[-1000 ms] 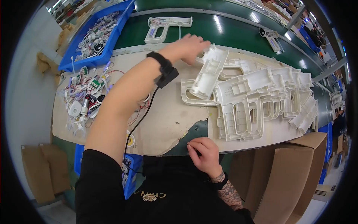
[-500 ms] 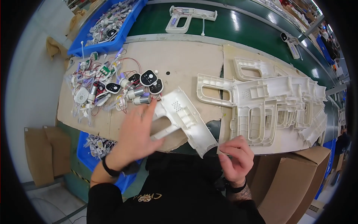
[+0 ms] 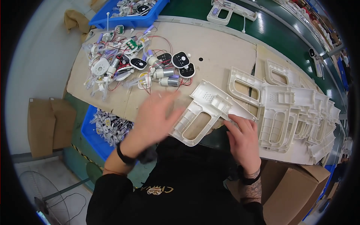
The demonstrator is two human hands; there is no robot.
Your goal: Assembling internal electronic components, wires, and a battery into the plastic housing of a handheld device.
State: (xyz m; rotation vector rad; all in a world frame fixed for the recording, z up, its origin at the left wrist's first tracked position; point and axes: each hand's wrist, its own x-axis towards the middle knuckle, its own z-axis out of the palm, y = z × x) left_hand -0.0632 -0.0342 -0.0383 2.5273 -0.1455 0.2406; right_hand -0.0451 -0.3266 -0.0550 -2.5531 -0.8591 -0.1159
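In front of me on the table lies a white plastic housing half [image 3: 220, 103], its hollow inside facing up and its looped handle towards me. My right hand [image 3: 243, 140] grips its lower edge, fingers over the rim. My left hand [image 3: 155, 116] is off to the left of the handle, blurred by motion, its fingers apart and nothing visible in them. Beyond it sits a pile of small parts: silver motors [image 3: 164, 73] with red wires, black oval control panels [image 3: 180, 60], a green circuit board [image 3: 131, 44] and clear tubes.
More white housing halves [image 3: 277, 97] are stacked on the right. Blue bins of parts stand at the far left [image 3: 150, 18] and below the table's left edge [image 3: 87, 125]. A green conveyor [image 3: 262, 26] carries a partly assembled unit [image 3: 227, 11]. Cardboard boxes [image 3: 296, 191] stand nearby.
The housing half has turned, its handle now pointing towards me. My right hand has shifted from its end to its lower edge. My left hand has let go of it. The view has shifted.
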